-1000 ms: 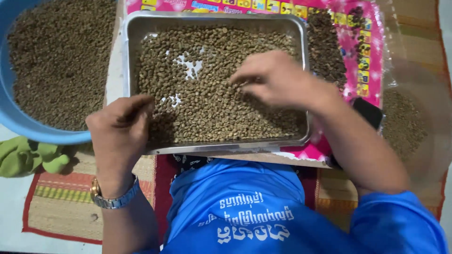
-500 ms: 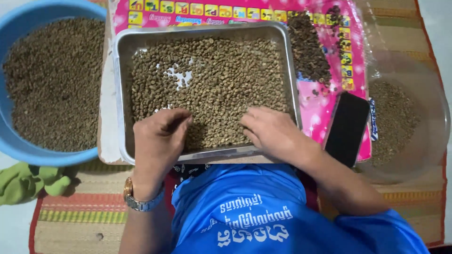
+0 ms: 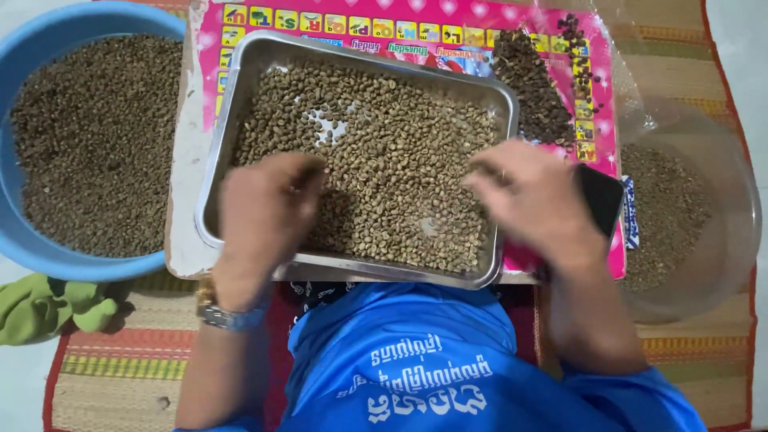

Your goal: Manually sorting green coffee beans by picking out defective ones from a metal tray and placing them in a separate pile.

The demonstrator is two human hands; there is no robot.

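1. So, the left hand (image 3: 268,210) sits low in the metal tray (image 3: 216,160), fingers (image 3: 308,172) curled loosely down into the pale green beans (image 3: 392,160). It's blurry, so I can't tell if it's actually pinching any.
2. The right hand (image 3: 532,200) is at the tray's right edge, fingers (image 3: 484,172) bent and close together, tips on the beans by the rim. Can't tell if anything's held there either.
3. The tray is nearly full of beans, with a couple of bare shiny patches toward the upper left.
4. It rests on a pink mat (image 3: 552,24) with colourful squares; a pile of darker beans (image 3: 532,84) lies on the mat just right of the tray.
5. A blue tub (image 3: 20,232) on the left holds lots of brownish beans.
6. A clear bowl (image 3: 740,216) on the right has a smaller heap.
7. A black phone (image 3: 604,196) pokes out behind the right hand.
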